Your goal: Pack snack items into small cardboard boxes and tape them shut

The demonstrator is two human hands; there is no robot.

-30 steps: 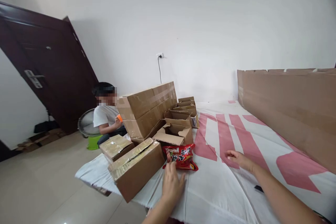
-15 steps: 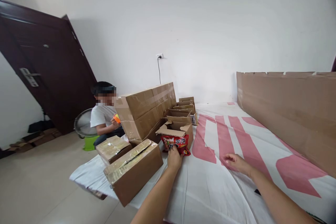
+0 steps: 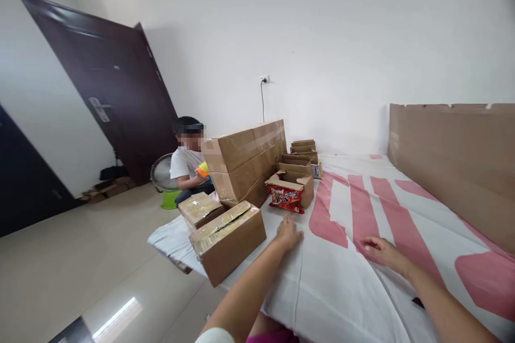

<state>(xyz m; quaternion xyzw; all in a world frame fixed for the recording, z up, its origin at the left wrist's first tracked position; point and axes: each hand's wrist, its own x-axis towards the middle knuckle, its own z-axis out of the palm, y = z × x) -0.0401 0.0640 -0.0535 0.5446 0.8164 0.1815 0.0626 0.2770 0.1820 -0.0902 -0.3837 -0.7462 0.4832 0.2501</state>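
From the head view we are looking across a white cloth (image 3: 341,289) printed with broad pink-red shapes, which is covering the work surface and lying in soft creases. Behind it a plain white wall (image 3: 341,53) is carrying a socket (image 3: 264,80) with a thin black cord (image 3: 263,104) hanging down. A dark, glossy door (image 3: 116,80) is standing at the left above a pale, reflective tiled floor (image 3: 120,246), and beyond the boxes a person in a white top (image 3: 185,166) is sitting, holding something orange and yellow.

Matt brown cardboard is making up most of the shapes: a long upright panel (image 3: 450,155) with a ragged top edge, cartons stacked two high (image 3: 233,166) under shiny tape, and a taped oblong box (image 3: 237,244) near the cloth's edge.

We are seeing the glossy, crinkled red packet (image 3: 286,198) resting on the cloth just in front of an open box (image 3: 308,194). Our left hand (image 3: 288,233) is lying near the packet, fingers spread and released. Our right hand (image 3: 384,253) is hovering or resting over the printed cloth, loosely curled, gripping nothing visible.
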